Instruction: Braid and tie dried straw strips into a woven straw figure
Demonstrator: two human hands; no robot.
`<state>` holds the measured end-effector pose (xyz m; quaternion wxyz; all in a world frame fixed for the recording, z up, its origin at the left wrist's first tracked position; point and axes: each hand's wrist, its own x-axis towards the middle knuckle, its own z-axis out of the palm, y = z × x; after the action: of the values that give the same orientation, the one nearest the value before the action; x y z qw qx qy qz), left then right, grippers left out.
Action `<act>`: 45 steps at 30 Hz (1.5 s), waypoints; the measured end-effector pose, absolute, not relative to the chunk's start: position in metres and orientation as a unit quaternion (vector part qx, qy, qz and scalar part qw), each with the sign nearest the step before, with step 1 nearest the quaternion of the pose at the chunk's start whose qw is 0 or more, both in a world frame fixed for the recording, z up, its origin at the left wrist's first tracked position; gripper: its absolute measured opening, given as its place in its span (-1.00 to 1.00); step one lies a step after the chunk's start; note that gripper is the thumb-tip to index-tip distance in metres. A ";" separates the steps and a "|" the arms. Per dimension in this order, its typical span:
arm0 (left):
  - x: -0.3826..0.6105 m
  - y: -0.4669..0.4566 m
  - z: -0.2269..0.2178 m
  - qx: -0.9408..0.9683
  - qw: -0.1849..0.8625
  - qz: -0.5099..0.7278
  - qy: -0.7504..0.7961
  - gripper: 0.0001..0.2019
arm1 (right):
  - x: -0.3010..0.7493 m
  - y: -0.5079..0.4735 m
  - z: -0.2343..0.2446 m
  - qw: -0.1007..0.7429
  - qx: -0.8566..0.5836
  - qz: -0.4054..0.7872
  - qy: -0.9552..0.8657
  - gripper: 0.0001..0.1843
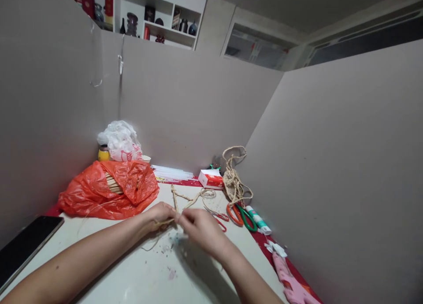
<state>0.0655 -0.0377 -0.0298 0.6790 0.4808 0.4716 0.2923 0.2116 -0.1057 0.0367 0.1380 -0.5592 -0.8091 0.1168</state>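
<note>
My left hand [162, 214] is closed around straw-coloured twine [165, 222], and a thin loose end hangs toward the table below it. Against its fingertips, my right hand [201, 228] is pinched at the same spot. The exact bit between the right fingertips is hidden, but it appears to be the twine. Just beyond the hands, a twine-wrapped stick piece [174, 198] rises from the grip. More twine [208, 194] runs from there in loose loops across the white board. Red-handled scissors [222, 224] lie partly behind my right hand.
An orange plastic bag [86, 189] with sticks [114, 183] lies left, near a dark tablet or phone [29, 246]. A twine bundle [234, 183], small red-and-white box [211, 179], green-handled scissors [246, 218], glue tube [259, 220] and pink glue gun [291, 279] line the right. Grey panels [185, 105] enclose the table.
</note>
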 end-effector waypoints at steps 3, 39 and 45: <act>0.065 -0.038 -0.029 0.483 0.681 0.282 0.473 -0.87 | 0.218 -0.075 0.023 0.228 -0.603 0.119 -0.755 -0.59; 0.063 -0.052 -0.009 0.709 0.364 0.219 0.564 -0.77 | 0.217 -0.052 -0.010 0.200 -0.530 0.403 -0.719 -0.72; 0.067 -0.061 -0.009 0.757 0.240 0.183 0.580 -0.79 | 0.207 -0.054 -0.017 0.252 -0.542 0.467 -0.652 -0.83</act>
<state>0.0671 -0.0613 -0.0092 0.2398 0.7572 0.5795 0.1825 0.2072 -0.0537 -0.0167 0.2518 -0.5420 -0.6516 0.4672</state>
